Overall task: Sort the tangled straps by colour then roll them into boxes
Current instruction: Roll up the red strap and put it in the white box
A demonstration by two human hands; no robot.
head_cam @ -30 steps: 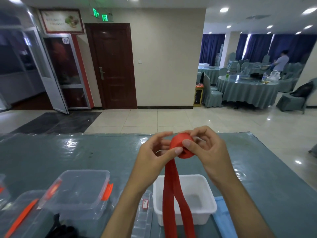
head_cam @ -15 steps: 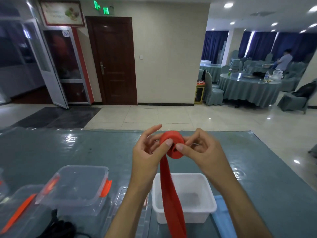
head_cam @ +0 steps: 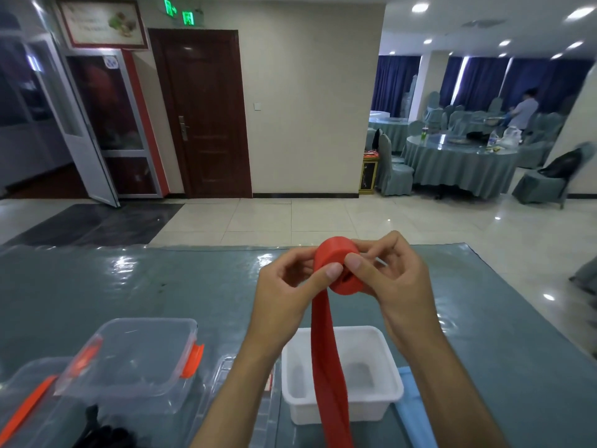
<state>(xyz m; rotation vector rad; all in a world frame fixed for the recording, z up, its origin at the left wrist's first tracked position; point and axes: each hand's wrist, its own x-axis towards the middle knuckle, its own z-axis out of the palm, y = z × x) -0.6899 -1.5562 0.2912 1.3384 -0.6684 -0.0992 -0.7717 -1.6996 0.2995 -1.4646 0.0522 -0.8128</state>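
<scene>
Head | two hands: left hand (head_cam: 284,286), right hand (head_cam: 387,279) | one red strap (head_cam: 337,263)

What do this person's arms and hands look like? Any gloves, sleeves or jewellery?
Both forearms are bare as far as the picture shows: no sleeves in view. The left hand and right hand wear no gloves, and no rings, watch or wristband show. The nails on the fingers are short and unpainted.

Both forearms reach away from the near edge and converge mid-scene. The left hand (head_cam: 284,286) and right hand (head_cam: 392,279) are raised side by side, fingers curled, thumb tips nearly meeting, sharing a pinching grip on a red roll (head_cam: 339,270).
</scene>
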